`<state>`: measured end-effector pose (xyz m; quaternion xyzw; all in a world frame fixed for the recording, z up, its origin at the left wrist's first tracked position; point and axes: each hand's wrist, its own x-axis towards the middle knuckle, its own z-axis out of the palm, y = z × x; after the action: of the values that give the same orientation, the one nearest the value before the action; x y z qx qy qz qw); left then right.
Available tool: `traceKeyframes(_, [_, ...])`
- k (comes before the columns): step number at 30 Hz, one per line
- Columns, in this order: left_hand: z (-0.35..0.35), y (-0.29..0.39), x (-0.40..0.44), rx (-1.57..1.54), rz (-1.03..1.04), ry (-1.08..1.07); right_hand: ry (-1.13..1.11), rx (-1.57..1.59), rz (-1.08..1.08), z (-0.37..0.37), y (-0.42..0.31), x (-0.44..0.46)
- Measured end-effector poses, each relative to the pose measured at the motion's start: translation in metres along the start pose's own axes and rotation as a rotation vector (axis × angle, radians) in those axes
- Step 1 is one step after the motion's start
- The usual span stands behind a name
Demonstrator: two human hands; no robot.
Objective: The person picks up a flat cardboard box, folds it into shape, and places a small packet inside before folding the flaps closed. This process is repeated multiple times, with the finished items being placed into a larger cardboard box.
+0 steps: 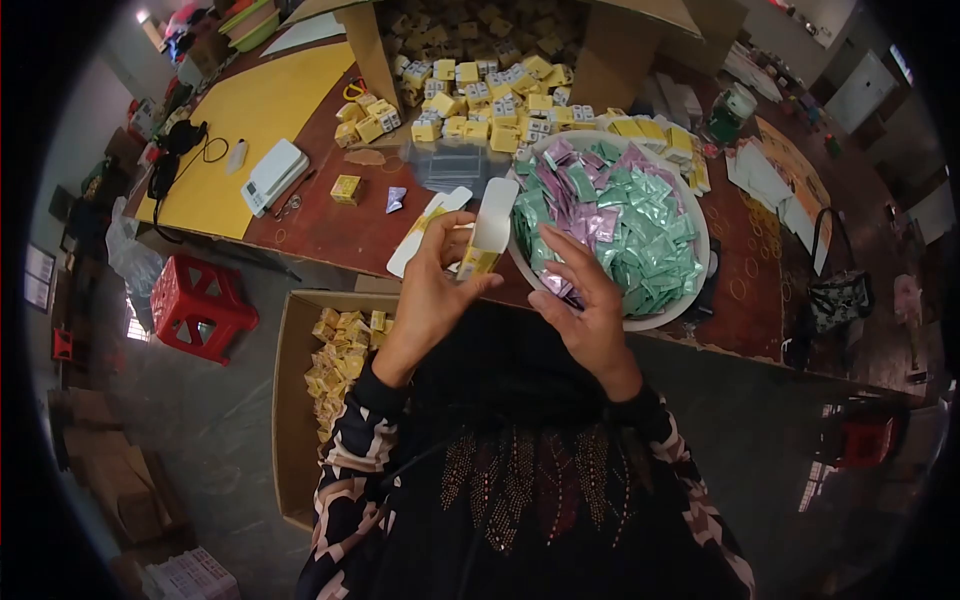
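My left hand (432, 278) is closed around a small yellow-and-white carton (486, 248), whose white top flap stands up open. A second, flatter-looking carton (408, 250) lies behind my fingers; whether it is gripped too I cannot tell. To the right, my right hand (588, 315) has its fingers apart and holds nothing visible. It hovers over the near left edge of a round white basin (704, 235) heaped with green sachets (645, 230) and purple sachets (570, 175). One purple sachet (397, 199) and a closed yellow carton (346, 189) rest on the table to the left.
Many yellow cartons (470, 100) spill from a large cardboard box (615, 65) at the back. Below the table's edge, another cardboard box (290, 400) contains yellow packets. A white scale (276, 176) sits at left, with a red stool (200, 305) on the floor.
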<state>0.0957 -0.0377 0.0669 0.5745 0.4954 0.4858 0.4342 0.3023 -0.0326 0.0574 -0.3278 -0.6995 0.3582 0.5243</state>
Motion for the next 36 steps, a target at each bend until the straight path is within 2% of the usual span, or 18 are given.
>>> traceKeyframes(2, [0.015,0.006,-0.016,-0.073,0.067,-0.062,-0.042,0.011,-0.077,0.004,0.002,0.0])
traceKeyframes(5, [0.029,0.01,-0.035,-0.121,0.155,-0.108,-0.087,0.188,0.033,0.006,0.003,-0.011])
traceKeyframes(9, [0.03,0.022,-0.043,-0.148,0.111,-0.206,-0.113,0.39,0.158,-0.001,-0.008,-0.019])
traceKeyframes(11, [0.03,0.022,-0.043,-0.355,0.057,-0.303,-0.11,0.339,0.114,-0.004,-0.003,-0.021])
traceKeyframes(13, [0.029,0.014,-0.045,-0.404,0.026,-0.329,-0.113,0.29,0.068,-0.011,-0.002,-0.02])
traceKeyframes(14, [0.029,0.011,-0.046,-0.45,0.001,-0.35,-0.192,0.188,0.054,-0.017,-0.006,-0.018])
traceKeyframes(15, [0.029,0.011,-0.047,-0.452,-0.004,-0.349,-0.272,0.086,0.039,-0.02,-0.007,-0.017])
traceKeyframes(19, [0.03,0.013,-0.051,-0.527,-0.028,-0.355,-0.263,0.075,-0.052,-0.017,0.001,-0.018])
traceKeyframes(24, [0.035,0.008,-0.053,-0.672,-0.099,-0.362,-0.239,-0.051,-0.309,-0.021,0.007,-0.014])
traceKeyframes(28, [0.039,0.009,-0.05,-0.637,-0.034,-0.265,-0.26,-0.048,-0.32,-0.02,0.003,-0.015])
traceKeyframes(30, [0.039,0.011,-0.049,-0.641,-0.041,-0.234,-0.105,0.097,-0.118,-0.012,-0.006,-0.022])
traceKeyframes(36, [0.039,0.013,-0.051,-0.571,-0.08,-0.216,-0.241,0.069,-0.248,-0.022,0.002,-0.018])
